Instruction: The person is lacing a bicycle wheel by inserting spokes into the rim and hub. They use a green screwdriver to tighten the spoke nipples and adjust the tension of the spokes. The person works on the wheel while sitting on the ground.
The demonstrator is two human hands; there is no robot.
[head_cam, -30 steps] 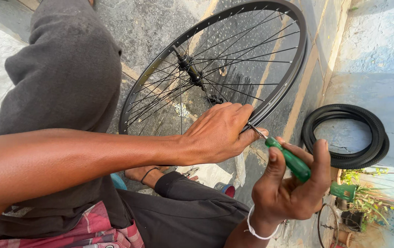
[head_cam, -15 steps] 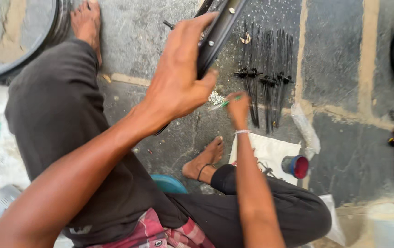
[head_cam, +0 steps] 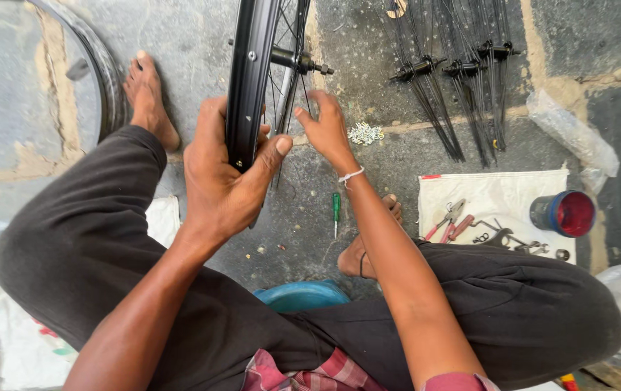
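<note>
Left hand [head_cam: 223, 181] clamps the black metal spoked bicycle wheel rim [head_cam: 249, 80], standing edge-on, running straight away from it. Right hand [head_cam: 325, 130], fingers loosely spread and empty, touches spokes just beside, equally near.

Green-handled screwdriver [head_cam: 336, 211] lying on the concrete floor [head_cam: 412, 43]. Small heap of silver spoke nipples [head_cam: 365, 133]. Row of black hubs with spoke bundles [head_cam: 463, 80]. White cloth [head_cam: 495, 197] bearing red-handled pliers [head_cam: 449, 219]; red-lined cup [head_cam: 563, 213] just beside. Blue stool [head_cam: 303, 295].
</note>
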